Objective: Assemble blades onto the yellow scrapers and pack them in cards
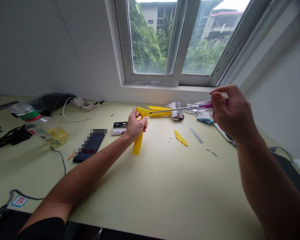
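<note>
My left hand (136, 126) is closed around a yellow plastic scraper-like tool (138, 144), whose handle points down toward the table. In my right hand (228, 111) is a screwdriver (200, 105) with a clear and purple handle, gripped near its rear end. Its long shaft points left, and the tip meets or nearly meets the head of the yellow tool. On the table to the right lie a flat yellow piece (181, 138), a thin metal blade (196, 135), small nuts (170, 138) and screws (212, 153).
Behind are more yellow parts (160, 111) beside a crumpled package (178, 111). A small black-and-white box (119, 128), a dark phone (91, 145) and a tilted bottle (41, 125) lie left. A dark flat object (291, 175) is at the right edge.
</note>
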Demonstrator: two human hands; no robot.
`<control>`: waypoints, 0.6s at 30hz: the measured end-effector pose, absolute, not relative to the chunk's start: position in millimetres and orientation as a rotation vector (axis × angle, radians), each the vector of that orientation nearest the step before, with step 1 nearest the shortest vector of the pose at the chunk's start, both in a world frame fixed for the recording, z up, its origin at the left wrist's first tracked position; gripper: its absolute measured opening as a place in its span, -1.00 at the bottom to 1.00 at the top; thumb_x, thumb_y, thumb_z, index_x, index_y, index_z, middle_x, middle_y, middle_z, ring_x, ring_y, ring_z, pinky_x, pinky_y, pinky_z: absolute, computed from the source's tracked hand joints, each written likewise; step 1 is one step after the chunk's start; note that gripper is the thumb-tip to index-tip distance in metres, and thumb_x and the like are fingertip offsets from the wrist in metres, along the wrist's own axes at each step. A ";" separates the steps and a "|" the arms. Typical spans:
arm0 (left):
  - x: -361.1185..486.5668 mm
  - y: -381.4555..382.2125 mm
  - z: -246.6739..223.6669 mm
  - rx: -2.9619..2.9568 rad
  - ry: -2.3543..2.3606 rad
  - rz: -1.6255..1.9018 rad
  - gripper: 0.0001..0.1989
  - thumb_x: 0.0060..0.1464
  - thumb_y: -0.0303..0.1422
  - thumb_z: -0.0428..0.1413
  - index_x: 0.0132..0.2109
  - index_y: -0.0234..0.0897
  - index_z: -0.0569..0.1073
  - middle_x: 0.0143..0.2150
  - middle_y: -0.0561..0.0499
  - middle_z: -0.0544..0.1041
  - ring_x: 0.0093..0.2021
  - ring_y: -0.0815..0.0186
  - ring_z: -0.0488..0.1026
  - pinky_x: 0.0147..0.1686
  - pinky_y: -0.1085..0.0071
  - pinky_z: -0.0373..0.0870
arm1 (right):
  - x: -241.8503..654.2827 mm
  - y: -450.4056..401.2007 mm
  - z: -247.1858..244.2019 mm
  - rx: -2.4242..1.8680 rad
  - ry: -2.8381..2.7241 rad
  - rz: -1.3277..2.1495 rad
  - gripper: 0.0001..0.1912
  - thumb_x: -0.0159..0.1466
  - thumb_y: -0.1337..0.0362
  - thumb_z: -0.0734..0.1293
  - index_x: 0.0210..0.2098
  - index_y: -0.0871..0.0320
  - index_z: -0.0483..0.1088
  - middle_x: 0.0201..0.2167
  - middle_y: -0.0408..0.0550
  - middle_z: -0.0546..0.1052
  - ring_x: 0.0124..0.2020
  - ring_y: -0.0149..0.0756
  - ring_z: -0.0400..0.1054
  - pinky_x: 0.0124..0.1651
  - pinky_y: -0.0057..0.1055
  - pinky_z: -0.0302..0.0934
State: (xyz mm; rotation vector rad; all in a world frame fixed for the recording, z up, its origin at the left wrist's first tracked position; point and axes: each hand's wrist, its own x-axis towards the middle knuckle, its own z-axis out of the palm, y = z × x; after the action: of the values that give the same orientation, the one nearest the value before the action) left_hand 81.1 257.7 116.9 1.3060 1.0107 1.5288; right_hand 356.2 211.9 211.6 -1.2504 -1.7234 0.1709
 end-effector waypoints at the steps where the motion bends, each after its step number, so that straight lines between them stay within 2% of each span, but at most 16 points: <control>1: 81.6 256.7 117.5 1.315 1.011 1.531 -0.71 -0.06 -0.41 0.17 -0.18 -0.22 0.26 -0.27 0.09 0.39 -0.66 0.55 0.30 -0.73 0.55 0.21 | 355.7 210.6 211.8 -1.227 -1.760 0.164 -0.72 0.30 0.11 0.27 -0.03 -0.03 0.23 -0.15 -0.03 0.43 -0.54 -0.39 0.31 -0.55 -0.40 0.23; 3: 82.5 255.1 118.1 1.319 1.009 1.534 -0.71 -0.05 -0.41 0.16 -0.17 -0.23 0.26 -0.26 0.08 0.38 -0.66 0.55 0.31 -0.73 0.55 0.21 | 353.9 206.8 212.8 -1.129 -1.864 0.194 -0.65 0.28 0.15 0.29 0.04 -0.08 0.18 -0.02 0.00 0.40 -0.47 -0.32 0.36 -0.49 -0.35 0.28; 7: 84.0 253.3 119.3 1.323 0.998 1.549 -0.73 -0.04 -0.39 0.16 -0.19 -0.23 0.25 -0.26 0.08 0.39 -0.66 0.57 0.30 -0.72 0.56 0.21 | 353.8 202.2 214.4 -1.213 -1.822 -0.039 -0.69 0.31 0.16 0.25 0.05 -0.07 0.21 -0.21 -0.02 0.45 -0.37 -0.19 0.38 -0.37 -0.25 0.31; 10: 84.2 253.5 120.1 1.300 1.015 1.561 -0.73 -0.06 -0.39 0.17 -0.21 -0.23 0.25 -0.26 0.09 0.39 -0.66 0.58 0.29 -0.72 0.56 0.21 | 358.8 206.1 214.2 -1.127 -1.954 0.117 -0.56 0.26 0.15 0.30 0.11 -0.08 0.16 -0.05 -0.02 0.40 -0.37 -0.23 0.40 -0.38 -0.27 0.32; 11: 84.2 253.8 120.3 1.289 1.017 1.561 -0.72 -0.06 -0.39 0.17 -0.21 -0.22 0.25 -0.26 0.10 0.39 -0.66 0.58 0.29 -0.72 0.56 0.21 | 360.5 207.9 214.0 -1.120 -1.978 0.153 -0.56 0.26 0.14 0.30 0.11 -0.08 0.16 -0.08 -0.04 0.42 -0.41 -0.26 0.39 -0.41 -0.28 0.31; 14: 83.8 254.8 120.2 1.276 1.004 1.558 -0.71 -0.08 -0.39 0.17 -0.20 -0.22 0.26 -0.28 0.12 0.38 -0.66 0.57 0.30 -0.72 0.56 0.21 | 362.6 211.6 213.9 -1.273 -1.880 0.014 -0.66 0.30 0.09 0.25 0.06 -0.04 0.24 -0.40 -0.15 0.44 -0.51 -0.27 0.34 -0.45 -0.31 0.25; 15: 83.7 255.0 120.1 1.274 0.999 1.560 -0.71 -0.08 -0.39 0.18 -0.20 -0.22 0.26 -0.29 0.12 0.38 -0.66 0.56 0.31 -0.72 0.56 0.21 | 362.4 211.9 213.9 -1.295 -1.876 -0.013 -0.64 0.30 0.08 0.25 0.07 -0.04 0.24 -0.42 -0.15 0.43 -0.49 -0.26 0.35 -0.43 -0.31 0.25; 18: 83.2 255.4 119.7 1.272 0.982 1.558 -0.72 -0.07 -0.38 0.18 -0.21 -0.22 0.26 -0.29 0.11 0.37 -0.67 0.57 0.30 -0.73 0.55 0.21 | 360.9 210.9 214.3 -1.200 -1.958 0.063 -0.54 0.25 0.07 0.31 0.11 -0.03 0.21 -0.26 -0.09 0.46 -0.39 -0.24 0.41 -0.37 -0.31 0.30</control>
State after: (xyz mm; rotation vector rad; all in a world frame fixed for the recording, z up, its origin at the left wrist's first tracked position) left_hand 83.2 255.4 119.7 1.2718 0.9823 1.5576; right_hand 360.9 210.9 214.3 -1.2002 -1.9577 0.0625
